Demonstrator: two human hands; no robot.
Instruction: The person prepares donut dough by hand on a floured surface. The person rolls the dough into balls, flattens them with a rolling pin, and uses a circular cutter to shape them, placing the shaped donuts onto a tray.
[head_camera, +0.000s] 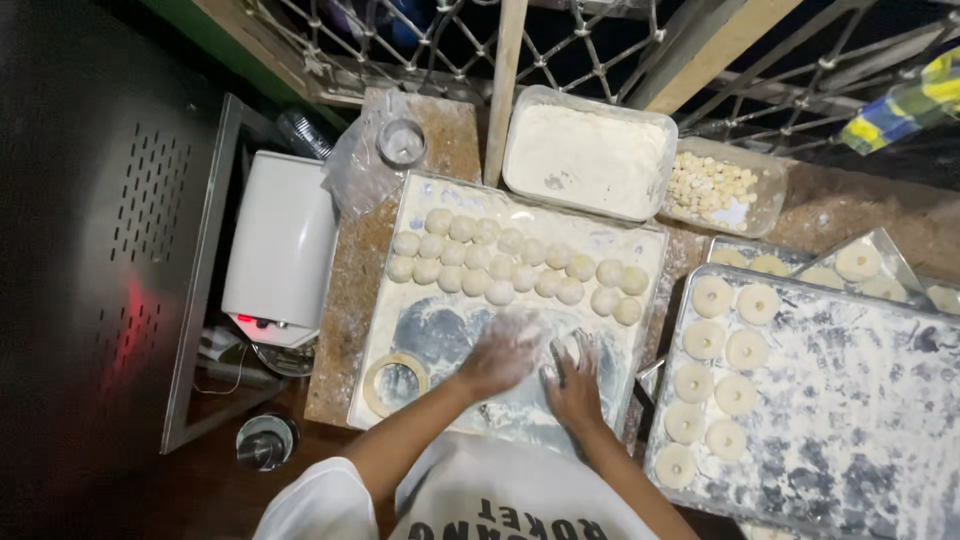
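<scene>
My left hand (500, 352) lies flat and blurred on the floured white board (420, 330), fingers spread, dusted with flour. My right hand (575, 385) rests beside it, fingers pressed down on a piece of dough (568, 350) that is mostly hidden under them. Behind the hands, several round dough balls (515, 265) lie in rows across the board. A round ring cutter (395, 382) sits at the board's near left corner.
A floured metal tray (850, 400) on the right carries several ring-shaped dough pieces (712, 360). A tub of flour (588, 155), a tub of small dough bits (712, 188), a white appliance (282, 245) and a metal cup (264, 442) stand around.
</scene>
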